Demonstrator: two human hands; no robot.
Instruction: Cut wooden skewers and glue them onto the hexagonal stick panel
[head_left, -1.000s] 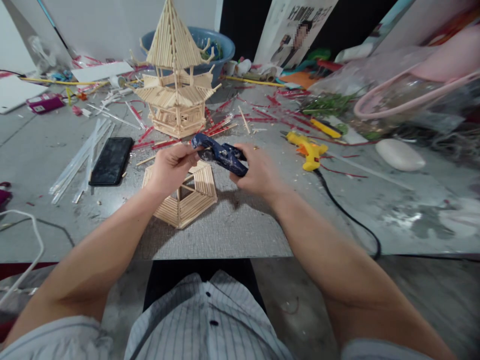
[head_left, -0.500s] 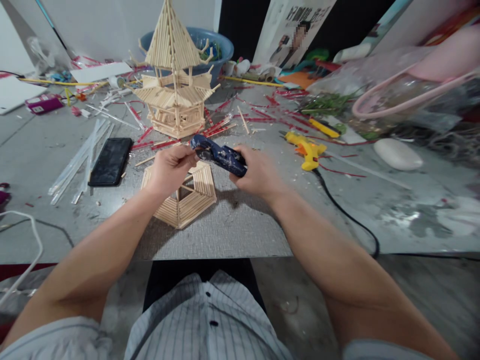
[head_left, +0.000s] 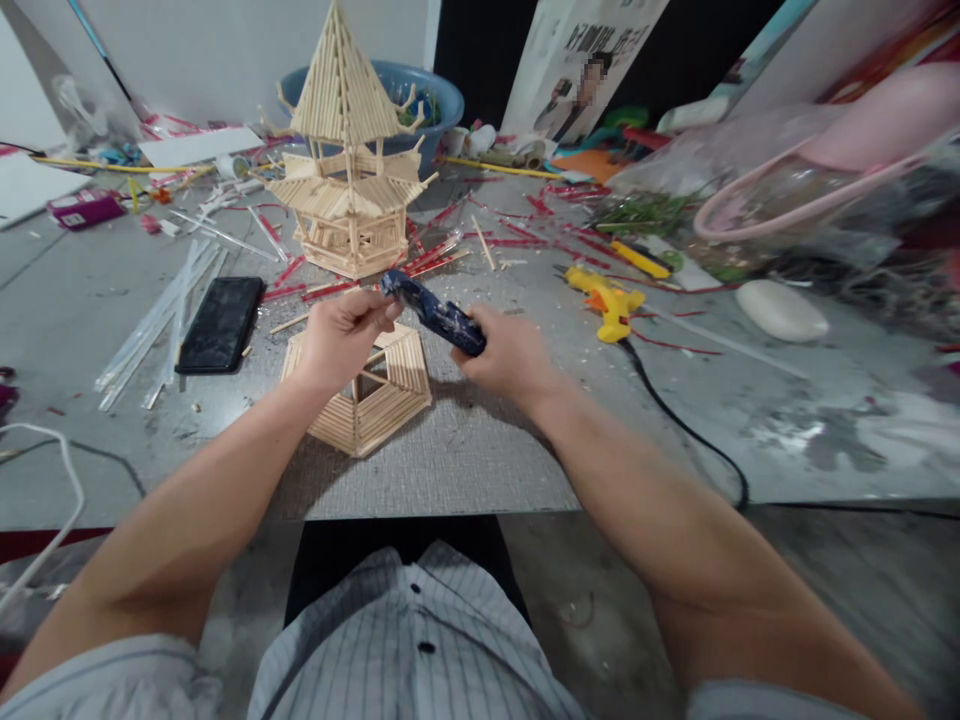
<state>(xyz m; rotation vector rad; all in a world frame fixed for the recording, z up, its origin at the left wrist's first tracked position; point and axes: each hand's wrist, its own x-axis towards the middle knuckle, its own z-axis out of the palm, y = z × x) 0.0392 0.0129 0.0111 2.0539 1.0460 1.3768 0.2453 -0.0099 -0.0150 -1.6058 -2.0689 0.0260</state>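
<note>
My right hand [head_left: 506, 358] is closed around the handle end of a scuffed dark blue hand tool [head_left: 439, 315], which looks like a cutter. The tool slants up to the left, its head near the fingertips of my left hand [head_left: 346, 335]. My left thumb and forefinger are pinched together there; what they hold is too small to make out. Below my left hand lies a hexagonal frame of thin wooden sticks [head_left: 390, 412] with an open middle, partly covered by the hand. Behind both hands stands a tiered stick pagoda [head_left: 349, 190] with a pointed roof.
A yellow glue gun [head_left: 611, 305] with a black cord lies to the right, near a yellow utility knife [head_left: 641, 260]. A black phone [head_left: 220, 325] and clear glue sticks [head_left: 161, 325] are at left. Red plastic strips litter the table; a blue basin [head_left: 442, 100] stands behind.
My right hand has shifted slightly left, and the blue tool looks slimmer, its handle parts closer together. My left hand stays pinched by the tool's head. The view has turned slightly.
</note>
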